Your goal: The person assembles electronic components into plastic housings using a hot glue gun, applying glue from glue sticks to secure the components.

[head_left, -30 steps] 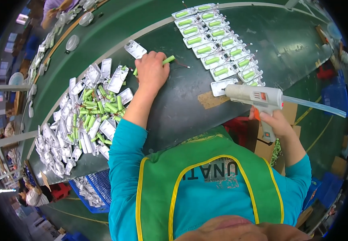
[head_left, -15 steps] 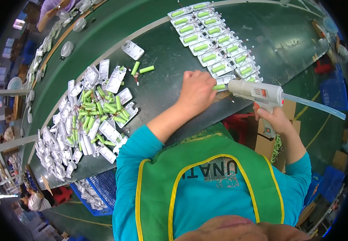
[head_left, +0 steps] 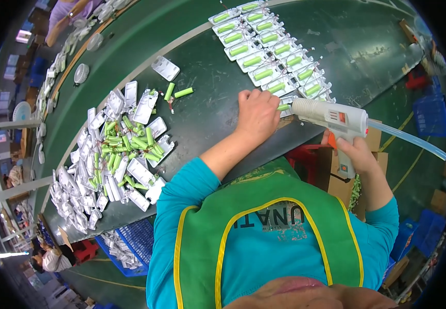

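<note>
My left hand (head_left: pixel 258 114) is closed at the table's near edge, its fingertips on a green battery cell (head_left: pixel 284 107) in a white plastic case (head_left: pixel 288 99) that my hand partly hides. My right hand (head_left: pixel 357 153) grips the handle of a white hot glue gun (head_left: pixel 331 114), one finger by its orange trigger (head_left: pixel 331 140). The gun's nozzle points left, close to the cell and my left fingertips; its very tip is hard to make out. A clear glue stick (head_left: pixel 408 139) sticks out of the gun's back end.
Beyond my hands, two rows of white cases with green cells (head_left: pixel 269 38) lie on the dark table (head_left: pixel 202 134). At left are heaped loose cells (head_left: pixel 112 147) and white cases (head_left: pixel 71 193). A blue basket (head_left: pixel 140 239) and a cardboard box (head_left: pixel 339 188) stand below table height.
The view has shifted slightly. Both hands keep nearly the same place, with the glue gun still at the case; more of its trigger shows now beside my right finger.
</note>
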The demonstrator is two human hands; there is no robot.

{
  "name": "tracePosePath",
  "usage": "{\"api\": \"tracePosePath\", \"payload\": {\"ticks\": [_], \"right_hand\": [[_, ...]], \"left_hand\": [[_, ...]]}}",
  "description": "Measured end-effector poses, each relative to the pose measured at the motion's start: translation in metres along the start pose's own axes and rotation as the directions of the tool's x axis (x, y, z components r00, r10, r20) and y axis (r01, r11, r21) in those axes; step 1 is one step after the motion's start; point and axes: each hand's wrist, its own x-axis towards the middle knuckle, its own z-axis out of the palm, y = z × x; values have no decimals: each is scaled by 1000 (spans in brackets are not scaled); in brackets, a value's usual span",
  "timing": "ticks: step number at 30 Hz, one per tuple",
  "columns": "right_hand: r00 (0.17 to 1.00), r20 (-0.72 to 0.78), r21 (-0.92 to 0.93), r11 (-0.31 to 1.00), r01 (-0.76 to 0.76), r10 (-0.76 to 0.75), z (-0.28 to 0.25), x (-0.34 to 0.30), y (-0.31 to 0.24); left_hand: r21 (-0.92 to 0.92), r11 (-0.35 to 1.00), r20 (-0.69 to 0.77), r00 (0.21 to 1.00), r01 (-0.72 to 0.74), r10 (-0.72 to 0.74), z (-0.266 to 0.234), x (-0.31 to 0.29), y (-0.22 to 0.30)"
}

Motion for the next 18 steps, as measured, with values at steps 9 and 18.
{"api": "tracePosePath", "payload": {"ticks": [9,18], "right_hand": [[999,12,38,998,50,-51,3,11,8],[1000,11,10,1000,15,-15,-1,2,11]], "left_hand": [[1,999,6,999,41,-41,2,1,2],[-18,999,-22,999,32,-32,5,-2,-2]]}}
